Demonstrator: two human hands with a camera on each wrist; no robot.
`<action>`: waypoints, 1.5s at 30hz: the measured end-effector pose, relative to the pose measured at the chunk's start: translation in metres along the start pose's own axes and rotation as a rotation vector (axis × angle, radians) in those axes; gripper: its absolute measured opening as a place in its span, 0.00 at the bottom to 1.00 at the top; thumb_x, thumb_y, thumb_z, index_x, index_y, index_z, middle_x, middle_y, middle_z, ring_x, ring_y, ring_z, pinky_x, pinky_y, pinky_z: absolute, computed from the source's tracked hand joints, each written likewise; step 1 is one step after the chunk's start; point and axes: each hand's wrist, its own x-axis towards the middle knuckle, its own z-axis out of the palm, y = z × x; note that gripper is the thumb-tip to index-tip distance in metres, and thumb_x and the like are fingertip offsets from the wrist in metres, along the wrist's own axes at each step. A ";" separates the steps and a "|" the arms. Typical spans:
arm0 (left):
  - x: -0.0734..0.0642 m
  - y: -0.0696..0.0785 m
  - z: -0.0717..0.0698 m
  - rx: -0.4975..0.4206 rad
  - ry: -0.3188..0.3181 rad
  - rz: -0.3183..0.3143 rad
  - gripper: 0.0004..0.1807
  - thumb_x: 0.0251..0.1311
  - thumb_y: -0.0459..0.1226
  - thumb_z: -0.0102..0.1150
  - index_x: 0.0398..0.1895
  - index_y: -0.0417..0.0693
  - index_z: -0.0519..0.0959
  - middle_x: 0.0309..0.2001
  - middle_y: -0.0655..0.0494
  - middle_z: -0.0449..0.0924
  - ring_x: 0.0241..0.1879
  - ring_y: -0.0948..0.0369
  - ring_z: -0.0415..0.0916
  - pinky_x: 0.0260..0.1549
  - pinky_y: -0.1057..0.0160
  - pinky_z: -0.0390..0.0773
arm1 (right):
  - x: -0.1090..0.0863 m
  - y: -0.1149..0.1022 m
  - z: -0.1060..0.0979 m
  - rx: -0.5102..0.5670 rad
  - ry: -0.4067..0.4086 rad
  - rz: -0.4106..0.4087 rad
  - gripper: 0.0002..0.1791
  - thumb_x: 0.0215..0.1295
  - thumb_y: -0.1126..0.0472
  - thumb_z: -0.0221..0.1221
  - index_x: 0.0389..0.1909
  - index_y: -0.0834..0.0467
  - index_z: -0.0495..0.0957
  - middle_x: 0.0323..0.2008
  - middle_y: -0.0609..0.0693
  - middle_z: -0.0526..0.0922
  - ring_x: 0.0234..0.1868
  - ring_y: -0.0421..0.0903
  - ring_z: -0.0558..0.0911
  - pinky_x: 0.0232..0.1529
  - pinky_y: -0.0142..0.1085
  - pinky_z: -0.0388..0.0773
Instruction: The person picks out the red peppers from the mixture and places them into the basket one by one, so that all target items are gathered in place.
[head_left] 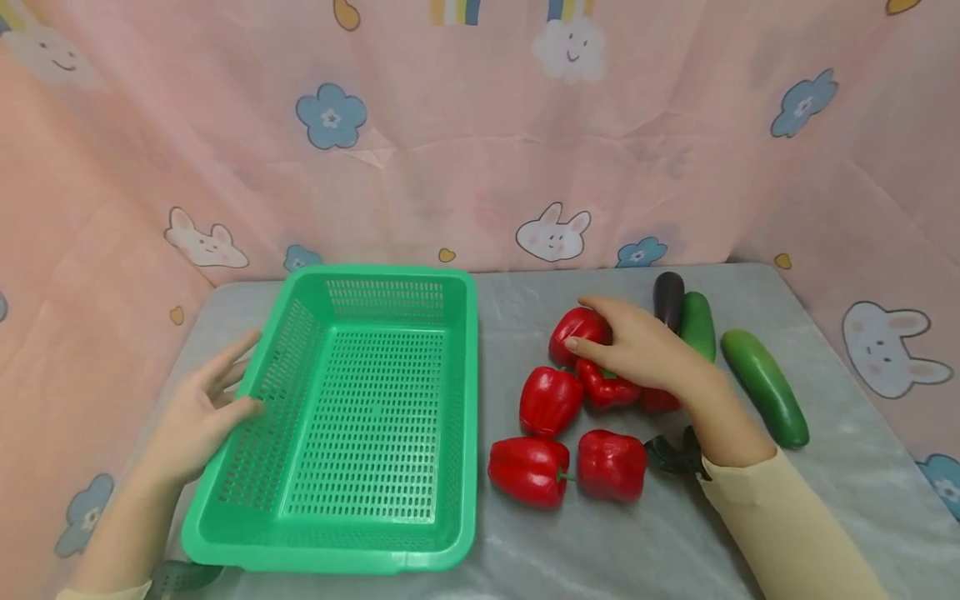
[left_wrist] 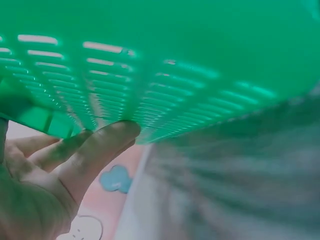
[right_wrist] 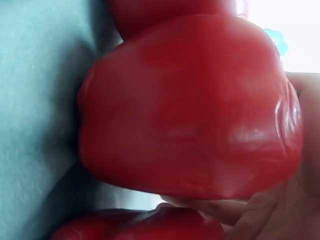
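Note:
Beside the left rim of a green plastic basket [head_left: 375,562], my left hand [head_left: 198,412] has its fingers extended and spread. In the left wrist view, its fingers [left_wrist: 95,155] lie along the outside of the slotted basket wall [left_wrist: 200,30]. My right hand [head_left: 637,342] reaches over a cluster of red bell peppers and grips the rearmost bell pepper [head_left: 576,329] between thumb and fingers. A large red bell pepper [right_wrist: 185,110] fills the right wrist view, covering part of that hand [right_wrist: 280,210].
More bell peppers [head_left: 551,402] lie between basket and right arm, one [head_left: 530,471] on its side and one [head_left: 611,465] nearer the front. An eggplant [head_left: 669,298] and cucumbers [head_left: 765,387] lie to the right. Patterned pink cloth [head_left: 450,183] surrounds the grey table [head_left: 840,417].

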 end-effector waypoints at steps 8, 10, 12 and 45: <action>-0.027 -0.003 0.019 -0.147 0.081 -0.065 0.48 0.67 0.20 0.57 0.89 0.54 0.58 0.72 0.42 0.78 0.52 0.65 0.88 0.37 0.54 0.91 | 0.003 0.002 0.004 0.013 -0.015 -0.021 0.44 0.74 0.43 0.66 0.82 0.63 0.64 0.72 0.64 0.76 0.71 0.65 0.75 0.63 0.67 0.78; -0.031 -0.006 0.024 -0.227 0.094 -0.048 0.46 0.68 0.19 0.56 0.88 0.52 0.59 0.69 0.53 0.81 0.54 0.64 0.87 0.40 0.56 0.90 | 0.002 0.004 0.004 0.020 -0.019 -0.021 0.45 0.74 0.43 0.66 0.82 0.62 0.64 0.72 0.64 0.76 0.71 0.65 0.75 0.63 0.67 0.79; -0.032 -0.010 0.027 -0.295 0.092 0.003 0.45 0.70 0.19 0.53 0.88 0.49 0.58 0.67 0.59 0.82 0.57 0.63 0.86 0.44 0.60 0.89 | 0.002 0.006 0.003 0.032 -0.022 -0.030 0.44 0.74 0.44 0.65 0.83 0.60 0.64 0.73 0.63 0.75 0.72 0.65 0.74 0.64 0.68 0.77; -0.018 -0.055 0.038 -0.371 0.100 0.584 0.31 0.57 0.24 0.51 0.67 0.21 0.71 0.82 0.31 0.60 0.84 0.45 0.52 0.82 0.50 0.42 | 0.023 0.005 -0.004 0.143 -0.069 0.038 0.36 0.65 0.52 0.73 0.71 0.59 0.75 0.61 0.64 0.81 0.59 0.64 0.80 0.47 0.54 0.88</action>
